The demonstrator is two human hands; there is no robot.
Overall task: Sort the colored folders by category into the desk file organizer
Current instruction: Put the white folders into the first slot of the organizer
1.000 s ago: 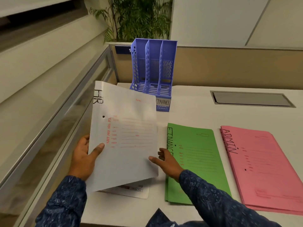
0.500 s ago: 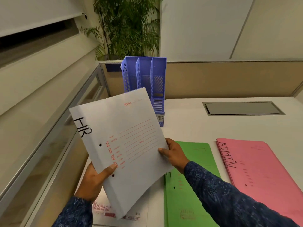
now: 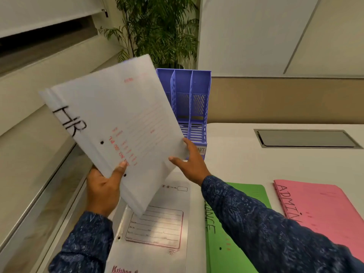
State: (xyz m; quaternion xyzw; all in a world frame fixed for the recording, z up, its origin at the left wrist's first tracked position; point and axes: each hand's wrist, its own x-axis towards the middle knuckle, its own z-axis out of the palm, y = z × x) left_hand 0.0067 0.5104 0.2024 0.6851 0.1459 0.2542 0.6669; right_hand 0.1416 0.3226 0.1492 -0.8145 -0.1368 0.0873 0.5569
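Both hands hold the white HR folder tilted in the air before the blue file organizer. The left hand grips its lower spine edge. The right hand seems to pinch the opposite edge. Another white folder, a green folder and a pink ADMIN folder lie on the bench.
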